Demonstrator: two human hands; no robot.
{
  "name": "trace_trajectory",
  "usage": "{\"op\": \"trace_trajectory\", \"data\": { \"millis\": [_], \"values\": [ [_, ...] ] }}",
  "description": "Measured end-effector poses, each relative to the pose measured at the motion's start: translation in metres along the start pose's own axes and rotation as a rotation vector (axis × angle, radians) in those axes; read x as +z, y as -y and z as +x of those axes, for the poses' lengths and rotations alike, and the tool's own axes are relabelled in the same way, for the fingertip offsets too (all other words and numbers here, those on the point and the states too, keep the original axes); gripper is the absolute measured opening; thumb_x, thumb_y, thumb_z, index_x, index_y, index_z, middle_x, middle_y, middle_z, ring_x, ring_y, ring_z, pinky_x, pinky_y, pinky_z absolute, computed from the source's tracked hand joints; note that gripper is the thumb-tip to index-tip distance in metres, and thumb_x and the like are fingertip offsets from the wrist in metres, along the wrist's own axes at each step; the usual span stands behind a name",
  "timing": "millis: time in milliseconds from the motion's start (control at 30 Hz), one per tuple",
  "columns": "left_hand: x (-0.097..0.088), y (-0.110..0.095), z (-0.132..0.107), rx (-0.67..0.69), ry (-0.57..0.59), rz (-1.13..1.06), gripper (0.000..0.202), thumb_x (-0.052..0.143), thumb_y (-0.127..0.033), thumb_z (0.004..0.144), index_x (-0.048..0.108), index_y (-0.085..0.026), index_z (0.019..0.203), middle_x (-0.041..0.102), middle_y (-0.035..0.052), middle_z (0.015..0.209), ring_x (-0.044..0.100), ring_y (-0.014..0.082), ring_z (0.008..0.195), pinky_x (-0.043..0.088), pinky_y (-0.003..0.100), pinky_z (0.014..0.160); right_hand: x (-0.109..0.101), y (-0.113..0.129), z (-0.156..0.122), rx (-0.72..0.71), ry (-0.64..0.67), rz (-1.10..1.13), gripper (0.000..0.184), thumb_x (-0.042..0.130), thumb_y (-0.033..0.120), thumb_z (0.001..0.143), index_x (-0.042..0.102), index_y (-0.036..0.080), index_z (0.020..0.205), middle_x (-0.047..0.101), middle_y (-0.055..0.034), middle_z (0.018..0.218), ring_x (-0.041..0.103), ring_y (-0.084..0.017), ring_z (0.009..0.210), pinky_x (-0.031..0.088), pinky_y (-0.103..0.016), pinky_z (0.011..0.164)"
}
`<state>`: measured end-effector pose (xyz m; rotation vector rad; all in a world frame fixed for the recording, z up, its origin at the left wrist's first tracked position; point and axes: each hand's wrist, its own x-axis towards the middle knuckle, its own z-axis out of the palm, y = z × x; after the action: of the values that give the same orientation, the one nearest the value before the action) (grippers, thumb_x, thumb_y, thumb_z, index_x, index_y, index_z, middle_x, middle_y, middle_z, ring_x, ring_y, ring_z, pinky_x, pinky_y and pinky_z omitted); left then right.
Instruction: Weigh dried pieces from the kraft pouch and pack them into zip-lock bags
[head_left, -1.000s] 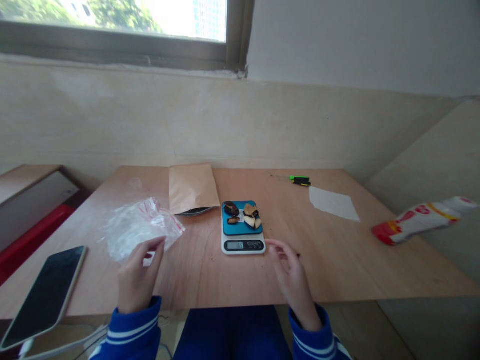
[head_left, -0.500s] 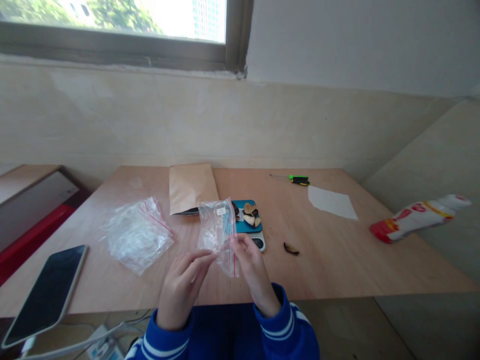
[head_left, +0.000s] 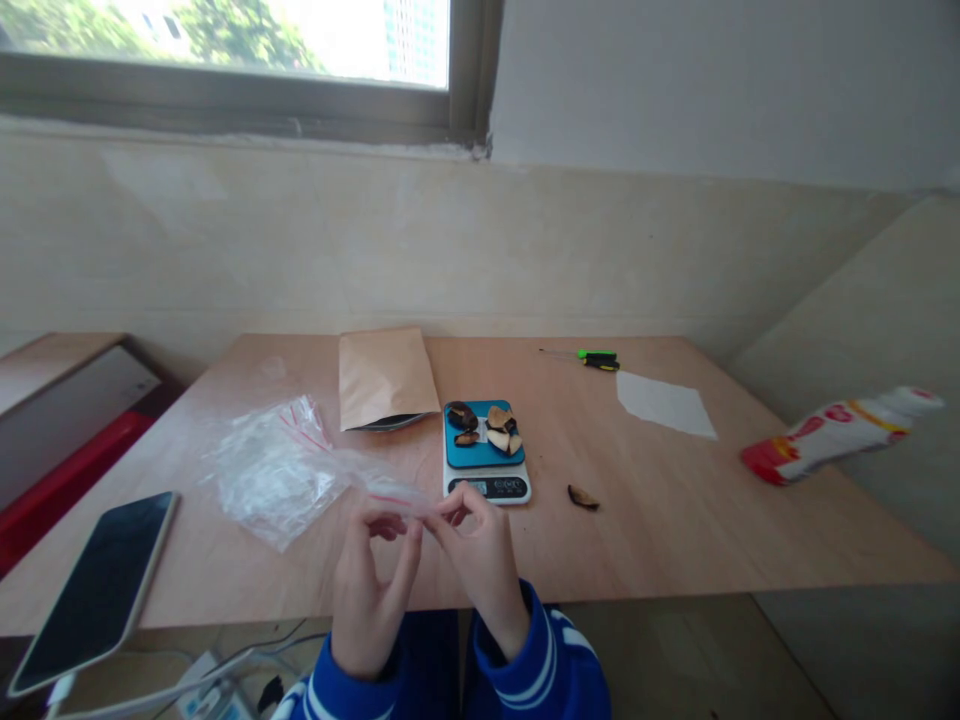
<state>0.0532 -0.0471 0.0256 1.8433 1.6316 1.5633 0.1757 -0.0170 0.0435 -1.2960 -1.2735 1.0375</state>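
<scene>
Between my two hands is a clear zip-lock bag (head_left: 386, 487) with a red seal line, its mouth edge turned toward me. My left hand (head_left: 375, 580) pinches the bag's edge from the left. The fingertips of my right hand (head_left: 480, 550) pinch the same edge at its right end. Just beyond my hands stands a kitchen scale (head_left: 484, 487) with a blue top and a white body. Several dried mushroom pieces (head_left: 501, 428) lie on its top. One more dried slice (head_left: 583, 497) rests on the table to the right of the scale.
A pile of clear zip-lock bags (head_left: 274, 475) lies at left, near a tablet (head_left: 94, 590). Behind is a brown paper pouch (head_left: 386, 380), its mouth slightly open. Screwdrivers (head_left: 598, 358), white paper (head_left: 666, 404) and a red-and-white bottle (head_left: 836, 435) are on the right.
The bag has swung from upright to nearly flat, pointing left, which uncovers the scale and the mushroom pieces. My right hand has moved left, and both hands now meet at the bag's edge.
</scene>
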Motion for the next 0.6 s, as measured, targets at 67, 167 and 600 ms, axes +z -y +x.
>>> {"op": "trace_trajectory", "data": {
  "millis": [67, 167, 600],
  "values": [
    [0.004, 0.004, -0.005, -0.037, 0.037, -0.072, 0.022, 0.058, -0.027, 0.086, 0.052, -0.019, 0.105, 0.061, 0.0029, 0.084, 0.062, 0.0158, 0.077, 0.052, 0.028, 0.069, -0.001, 0.002, -0.001, 0.016, 0.022, 0.055, 0.027, 0.073, 0.037, 0.070, 0.057, 0.020, 0.058, 0.058, 0.0021, 0.054, 0.049, -0.012, 0.052, 0.040, -0.024, 0.051],
    [0.007, 0.010, -0.009, -0.086, 0.115, -0.169, 0.017, 0.056, -0.030, 0.088, 0.054, -0.020, 0.102, 0.063, 0.0029, 0.083, 0.064, 0.0156, 0.078, 0.053, 0.027, 0.069, -0.003, 0.004, -0.005, 0.026, 0.114, 0.152, 0.024, 0.072, 0.040, 0.073, 0.062, 0.020, 0.064, 0.063, 0.0005, 0.061, 0.055, -0.013, 0.057, 0.044, -0.025, 0.056],
    [-0.014, 0.013, 0.008, -0.112, -0.210, -0.107, 0.014, 0.055, -0.027, 0.088, 0.052, -0.021, 0.076, 0.051, -0.0032, 0.066, 0.052, 0.0120, 0.063, 0.044, 0.025, 0.060, -0.031, -0.014, 0.013, 0.175, -0.016, 0.259, 0.035, 0.066, 0.051, 0.072, 0.052, 0.020, 0.067, 0.060, 0.0010, 0.054, 0.054, -0.011, 0.051, 0.044, -0.024, 0.053]
  ]
}}
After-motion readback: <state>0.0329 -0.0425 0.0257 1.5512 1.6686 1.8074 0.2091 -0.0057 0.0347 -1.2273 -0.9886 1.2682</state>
